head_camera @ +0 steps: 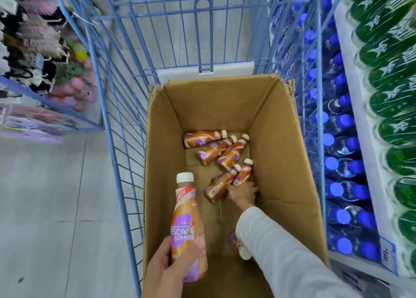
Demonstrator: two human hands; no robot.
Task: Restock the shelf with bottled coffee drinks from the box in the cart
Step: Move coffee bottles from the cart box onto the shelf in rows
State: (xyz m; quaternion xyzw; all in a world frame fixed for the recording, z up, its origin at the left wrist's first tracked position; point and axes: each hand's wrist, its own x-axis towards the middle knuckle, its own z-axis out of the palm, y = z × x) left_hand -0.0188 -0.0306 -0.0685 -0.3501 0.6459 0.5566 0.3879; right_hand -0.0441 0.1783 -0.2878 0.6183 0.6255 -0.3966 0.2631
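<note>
A tall open cardboard box (281,153) stands in a blue wire cart (126,122). Several brown and purple coffee bottles (216,150) with white caps lie loose on its bottom. My left hand (171,268) grips one coffee bottle (186,225) upright above the box's near left side. My right hand (243,193) reaches deep into the box, its fingers on the base of a lying bottle (244,174), with another bottle (219,186) just to its left. One more bottle (239,246) lies partly hidden under my right sleeve.
A shelf on the right holds rows of blue-capped water bottles (342,169) and green bottles (391,99), close against the cart. On the left across a grey tiled floor (56,196) stands a rack of colourful goods (40,56).
</note>
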